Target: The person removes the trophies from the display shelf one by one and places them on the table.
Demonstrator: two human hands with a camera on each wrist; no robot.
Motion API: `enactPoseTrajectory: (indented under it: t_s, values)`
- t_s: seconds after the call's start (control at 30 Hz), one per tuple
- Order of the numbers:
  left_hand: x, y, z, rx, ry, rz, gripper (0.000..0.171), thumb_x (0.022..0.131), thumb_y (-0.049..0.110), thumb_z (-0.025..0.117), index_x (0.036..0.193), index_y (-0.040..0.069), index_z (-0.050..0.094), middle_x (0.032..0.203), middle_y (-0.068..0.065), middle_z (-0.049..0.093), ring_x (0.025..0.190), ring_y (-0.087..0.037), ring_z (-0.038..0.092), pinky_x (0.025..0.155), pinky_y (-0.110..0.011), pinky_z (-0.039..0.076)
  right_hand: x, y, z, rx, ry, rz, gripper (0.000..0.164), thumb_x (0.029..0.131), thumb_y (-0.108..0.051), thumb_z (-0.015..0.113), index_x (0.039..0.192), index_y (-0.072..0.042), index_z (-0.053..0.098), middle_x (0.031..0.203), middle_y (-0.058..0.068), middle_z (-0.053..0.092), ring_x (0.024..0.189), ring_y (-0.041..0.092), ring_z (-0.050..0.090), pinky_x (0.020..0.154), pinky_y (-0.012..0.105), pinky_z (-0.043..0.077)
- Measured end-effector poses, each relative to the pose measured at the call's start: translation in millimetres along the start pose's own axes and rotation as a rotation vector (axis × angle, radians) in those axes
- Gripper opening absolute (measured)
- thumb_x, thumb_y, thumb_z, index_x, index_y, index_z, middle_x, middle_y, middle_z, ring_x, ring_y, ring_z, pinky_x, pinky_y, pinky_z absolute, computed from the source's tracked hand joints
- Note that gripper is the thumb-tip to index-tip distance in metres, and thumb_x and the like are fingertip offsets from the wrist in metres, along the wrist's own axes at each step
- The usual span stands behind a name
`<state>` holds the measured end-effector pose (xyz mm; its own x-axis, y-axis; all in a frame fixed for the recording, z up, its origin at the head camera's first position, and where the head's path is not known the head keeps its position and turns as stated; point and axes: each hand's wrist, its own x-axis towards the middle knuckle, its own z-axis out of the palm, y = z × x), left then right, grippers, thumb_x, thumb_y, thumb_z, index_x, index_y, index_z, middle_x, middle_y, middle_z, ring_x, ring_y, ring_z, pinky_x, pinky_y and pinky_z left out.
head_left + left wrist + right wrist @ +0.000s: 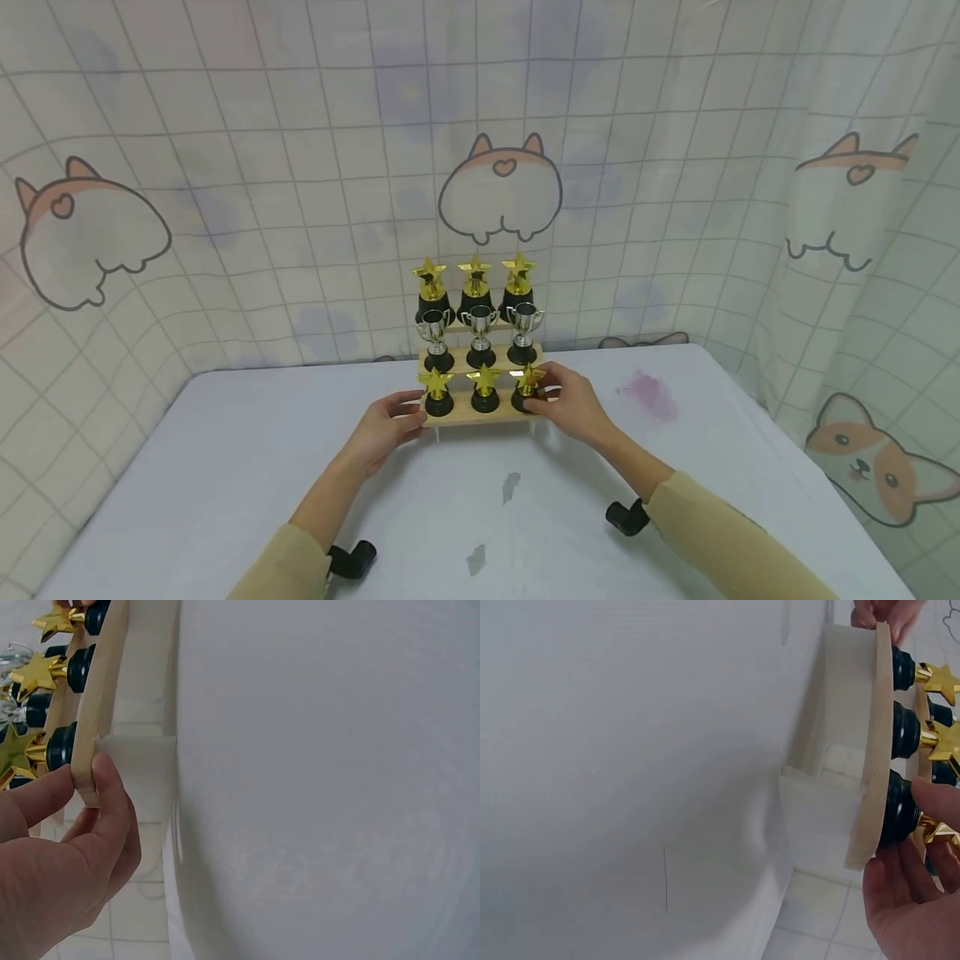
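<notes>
A tiered wooden display shelf (461,416) on clear supports stands at the back of the table. My left hand (382,429) pinches the left end of its lowest board (105,690) between thumb and fingers. At the opposite end, my right hand (573,404) holds the black base of a small gold star trophy (898,810), thumb on one side and fingers on the other. That trophy stands upright on the board, beside a middle star trophy (485,392) and a left one (438,396). Silver cup trophies (479,325) fill the middle tier; larger star trophies (475,287) stand on top.
A white cloth covers the table (285,467), with grey patches (511,487) in front of the shelf and a pink stain (649,395) at right. Behind hangs a checked curtain (337,167) with cartoon dogs. Black wrist devices (628,517) sit at both sleeves.
</notes>
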<state>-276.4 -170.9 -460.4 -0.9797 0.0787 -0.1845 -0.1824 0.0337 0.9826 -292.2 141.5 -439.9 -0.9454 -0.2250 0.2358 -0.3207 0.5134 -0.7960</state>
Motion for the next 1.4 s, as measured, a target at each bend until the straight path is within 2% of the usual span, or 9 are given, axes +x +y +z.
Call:
enactPoseTrajectory:
  t_s: [0.33, 0.7, 1.03, 1.27, 1.4]
  values:
    - [2.3, -2.7, 0.5, -0.023, -0.004, -0.008, 0.048, 0.098, -0.008, 0.061, 0.144, -0.006, 0.050, 0.122, -0.022, 0.051, 0.098, -0.023, 0.064, 0.093, -0.037, 0.059, -3.6, -0.5, 1.5, 0.012, 0.003, -0.003, 0.043, 0.086, -0.002, 0.082, 0.124, 0.002, 0.063, 0.111, 0.018, 0.071, 0.103, 0.036, 0.068, 0.095, 0.053, 0.057]
    - [1.3, -5.8, -0.4, -0.032, 0.001, -0.009, 0.048, 0.098, -0.008, 0.062, 0.144, -0.006, 0.050, 0.120, -0.021, 0.052, 0.099, -0.025, 0.064, 0.092, -0.036, 0.060, -8.3, -1.8, 1.7, 0.029, 0.007, -0.022, 0.043, 0.085, -0.003, 0.083, 0.123, 0.000, 0.063, 0.109, 0.014, 0.071, 0.101, 0.033, 0.068, 0.094, 0.048, 0.058]
    - [2.5, -6.2, -0.9, -0.032, -0.004, -0.014, 0.048, 0.098, -0.007, 0.062, 0.144, -0.005, 0.051, 0.121, -0.021, 0.052, 0.098, -0.023, 0.065, 0.093, -0.037, 0.059, -14.8, -12.3, 0.1, 0.047, -0.003, -0.042, 0.043, 0.085, -0.002, 0.082, 0.123, -0.001, 0.062, 0.110, 0.014, 0.070, 0.099, 0.030, 0.069, 0.088, 0.034, 0.061]
    - [1.0, -3.9, -0.5, -0.038, -0.004, -0.019, 0.048, 0.098, -0.007, 0.062, 0.145, -0.005, 0.050, 0.123, -0.022, 0.052, 0.098, -0.024, 0.065, 0.093, -0.038, 0.059, -19.5, -18.3, 2.1, 0.071, -0.023, -0.066, 0.047, 0.086, -0.002, 0.082, 0.128, 0.001, 0.061, 0.111, 0.015, 0.070, 0.101, 0.030, 0.069, 0.089, 0.038, 0.061]
    - [1.1, -2.2, 0.1, -0.041, -0.004, -0.019, 0.048, 0.098, -0.007, 0.062, 0.145, -0.006, 0.050, 0.123, -0.022, 0.051, 0.099, -0.024, 0.065, 0.094, -0.038, 0.059, -21.9, -20.9, 3.4, 0.083, -0.030, -0.068, 0.048, 0.085, -0.002, 0.083, 0.128, 0.000, 0.062, 0.110, 0.013, 0.070, 0.098, 0.027, 0.069, 0.086, 0.034, 0.061]
